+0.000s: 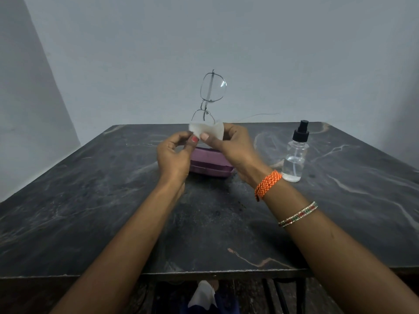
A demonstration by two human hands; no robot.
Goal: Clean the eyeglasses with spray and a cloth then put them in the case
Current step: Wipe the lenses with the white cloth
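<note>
Thin metal-framed eyeglasses [212,89] stand on end above the table, one lens high in the air and the other down between my hands. A small white cloth [207,130] is wrapped over that lower lens. My left hand [174,152] pinches the cloth's left side, and my right hand [229,146] pinches cloth and lens from the right. One temple arm sticks out to the right. Under my hands a closed purple case [212,164] lies on the dark marble table [90,200]. A clear spray bottle [294,155] with a black nozzle stands upright to the right.
The table's near edge runs across the bottom of the view, with dark metal legs below it. A plain grey wall rises behind the table's far edge. My right forearm wears an orange thread band and a beaded bangle.
</note>
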